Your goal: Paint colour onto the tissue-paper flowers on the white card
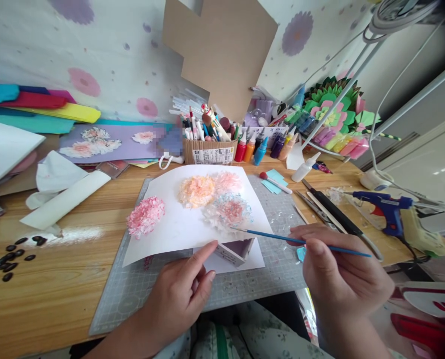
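My right hand (340, 271) grips a thin blue paintbrush (282, 236). The brush tip is at the lower edge of a white paper flower with blue and pink petal tips (230, 212). This flower lies on a curved white sheet (170, 239) with an orange-tinted flower (196, 191), a pale pink flower (228, 182) and a deeper pink flower (145, 217). My left hand (183, 284) holds nothing; its index finger is stretched out to the sheet's front edge, the thumb apart and the other fingers curled. Beneath the sheet, a small box (235, 253) is partly hidden.
A grey cutting mat (132, 299) lies under the sheet. Behind stand a cardboard box of pens (210, 149) and paint bottles (260, 151). A glue gun (390, 212) and cutting tools (331, 207) lie right. Dark beans (1, 267) and rolled paper (65, 202) are left.
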Tool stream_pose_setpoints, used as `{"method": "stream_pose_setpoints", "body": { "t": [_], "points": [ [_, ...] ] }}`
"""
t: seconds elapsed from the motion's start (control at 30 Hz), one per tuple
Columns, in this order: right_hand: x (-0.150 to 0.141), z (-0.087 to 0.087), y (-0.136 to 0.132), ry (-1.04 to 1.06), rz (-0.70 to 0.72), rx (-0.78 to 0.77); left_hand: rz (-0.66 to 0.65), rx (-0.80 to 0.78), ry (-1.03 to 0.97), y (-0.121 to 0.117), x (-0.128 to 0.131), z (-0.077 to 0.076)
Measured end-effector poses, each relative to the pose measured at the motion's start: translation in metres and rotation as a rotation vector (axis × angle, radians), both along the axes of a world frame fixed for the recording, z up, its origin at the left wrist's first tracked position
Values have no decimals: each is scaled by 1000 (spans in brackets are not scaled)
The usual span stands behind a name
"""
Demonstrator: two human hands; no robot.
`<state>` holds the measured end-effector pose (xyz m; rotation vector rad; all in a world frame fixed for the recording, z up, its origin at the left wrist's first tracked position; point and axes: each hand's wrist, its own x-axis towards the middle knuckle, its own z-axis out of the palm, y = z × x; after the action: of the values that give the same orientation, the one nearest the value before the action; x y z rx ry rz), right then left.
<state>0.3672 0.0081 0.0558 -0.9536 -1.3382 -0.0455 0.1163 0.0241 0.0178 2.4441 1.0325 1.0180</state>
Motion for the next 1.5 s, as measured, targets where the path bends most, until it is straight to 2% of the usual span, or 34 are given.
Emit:
{"method": "stream_pose_setpoints", "body": {
  "t": [0.13,0.2,0.3,0.4,0.53,0.63,0.73,0.87,0.93,1.0,1.13,1.2,1.27,1.4,1.5],
  "points": [
    [11,5,-1,72,-74,201,12,20,-9,0,0,-1],
    [23,9,-8,151,-155,240,18,19,-17,0,0,-3],
    [46,12,-28,247,-374,106,18,-8,-45,1,0,-6],
    [70,7,-54,208,-532,-49,40,-113,-106,2,0,-9],
    [100,-10,-82,102,-551,-158,106,-399,-239,-2,2,-10],
    [114,-23,-90,20,-536,-281,157,-561,-352,-5,8,-7],
    [117,-29,-88,-59,-502,-353,209,-609,-466,-8,13,-7],
    [112,-25,-80,-129,-455,-363,215,-636,-486,-10,15,-10],
    [111,-22,-79,-144,-439,-366,208,-574,-404,-11,12,-11],
    [112,-21,-83,-137,-436,-367,207,-379,-273,-12,9,-10],
    [117,-27,-93,-32,-466,-319,145,305,3,-14,8,1],
    [115,-29,-93,48,-479,-251,81,526,95,-15,13,8],
    [107,-26,-89,142,-479,-169,58,585,154,-15,19,11],
    [75,-13,-68,388,-377,25,99,552,230,-15,28,9],
    [51,-7,-51,355,-216,87,100,500,236,-14,28,3]
  ]
}}
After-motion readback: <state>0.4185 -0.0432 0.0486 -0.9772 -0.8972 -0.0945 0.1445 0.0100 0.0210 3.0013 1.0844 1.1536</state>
